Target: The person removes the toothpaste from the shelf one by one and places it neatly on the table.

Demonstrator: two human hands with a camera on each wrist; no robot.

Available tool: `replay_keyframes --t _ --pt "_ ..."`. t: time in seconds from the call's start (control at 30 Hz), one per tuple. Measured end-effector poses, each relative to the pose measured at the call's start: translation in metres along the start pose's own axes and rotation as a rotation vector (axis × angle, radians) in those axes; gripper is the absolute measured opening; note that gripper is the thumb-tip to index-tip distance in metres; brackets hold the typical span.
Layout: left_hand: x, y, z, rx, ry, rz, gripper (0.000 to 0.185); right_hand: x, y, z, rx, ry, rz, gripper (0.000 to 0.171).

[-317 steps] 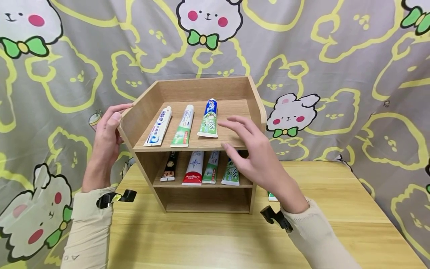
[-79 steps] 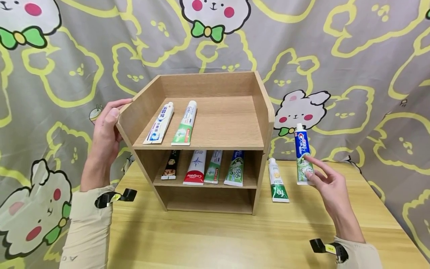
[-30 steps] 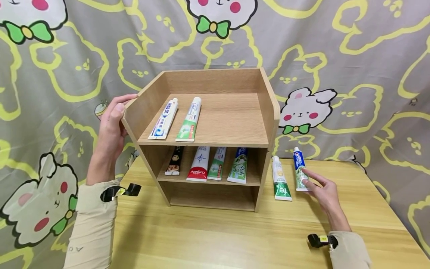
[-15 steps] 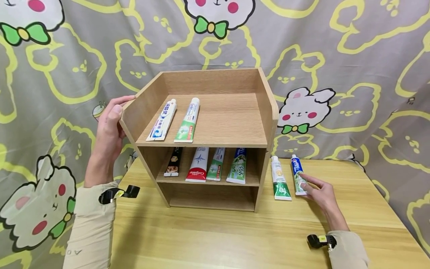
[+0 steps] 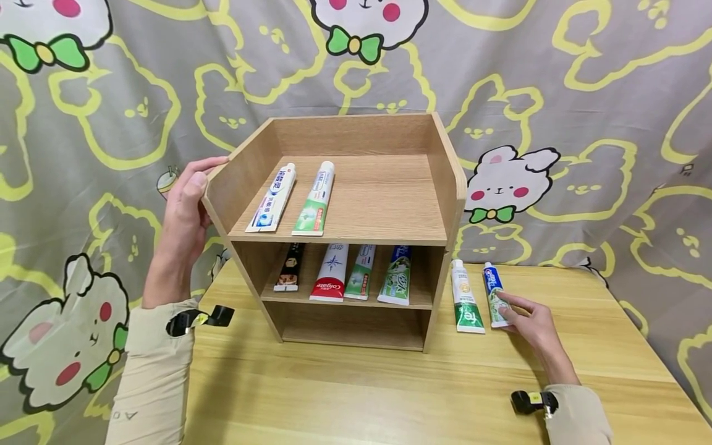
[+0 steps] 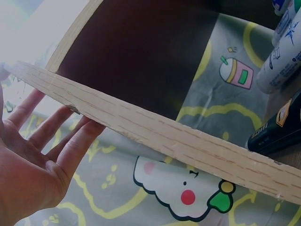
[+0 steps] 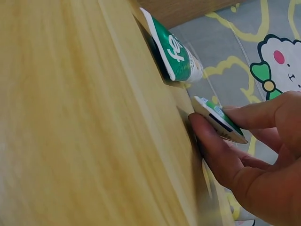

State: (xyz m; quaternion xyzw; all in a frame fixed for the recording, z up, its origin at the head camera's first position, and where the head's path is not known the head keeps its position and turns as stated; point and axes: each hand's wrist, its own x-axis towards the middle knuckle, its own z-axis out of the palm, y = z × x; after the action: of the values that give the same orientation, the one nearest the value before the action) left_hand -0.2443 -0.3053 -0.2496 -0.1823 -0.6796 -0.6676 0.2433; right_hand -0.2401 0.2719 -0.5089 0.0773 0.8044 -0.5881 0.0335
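Observation:
My right hand [image 5: 534,321] pinches the tail end of a blue and green Crest toothpaste tube [image 5: 492,281] between thumb and fingers, low over the table at the right. In the right wrist view the tube's crimped end [image 7: 218,117] shows between thumb and fingertips, close to the tabletop. Left of it lies a white and green toothpaste tube [image 5: 466,300]. My left hand [image 5: 186,207] rests against the outer left side of the wooden shelf [image 5: 361,136]; in the left wrist view its fingers [image 6: 77,146] reach nearly straight to the panel, their tips partly hidden.
Two toothpaste tubes, a white one [image 5: 274,199] and a white-green one [image 5: 314,201], lie on the top shelf. Below are a black tube [image 5: 289,269], a Colgate tube [image 5: 332,275] and two green ones. The wooden table [image 5: 356,395] meets a patterned curtain [image 5: 584,123] behind.
The Crest tube went from the top shelf to the right of the shelf unit, then came down beside the white and green tube in my right hand. My left hand has stayed at the shelf.

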Motion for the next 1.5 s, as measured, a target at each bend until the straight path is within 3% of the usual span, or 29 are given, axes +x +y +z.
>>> replay_keyframes --t 0.23,0.4,0.87,1.5 --pt "0.0008 -0.0003 0.0002 0.001 0.003 0.004 0.045 -0.0034 -0.0033 0.0004 -0.182 0.012 -0.075 0.046" --pt "0.0008 0.0004 -0.0002 0.009 0.005 0.009 0.045 -0.0036 -0.0033 0.0016 -0.233 0.027 -0.094 0.045" --pt "0.0 0.0011 0.0 0.019 0.009 0.003 0.045 -0.0039 0.0033 0.0005 -0.287 0.053 -0.171 0.044" --pt "-0.0015 0.0003 0.0003 0.033 0.002 0.007 0.045 -0.005 0.0044 -0.0046 -0.318 0.059 -0.174 0.043"
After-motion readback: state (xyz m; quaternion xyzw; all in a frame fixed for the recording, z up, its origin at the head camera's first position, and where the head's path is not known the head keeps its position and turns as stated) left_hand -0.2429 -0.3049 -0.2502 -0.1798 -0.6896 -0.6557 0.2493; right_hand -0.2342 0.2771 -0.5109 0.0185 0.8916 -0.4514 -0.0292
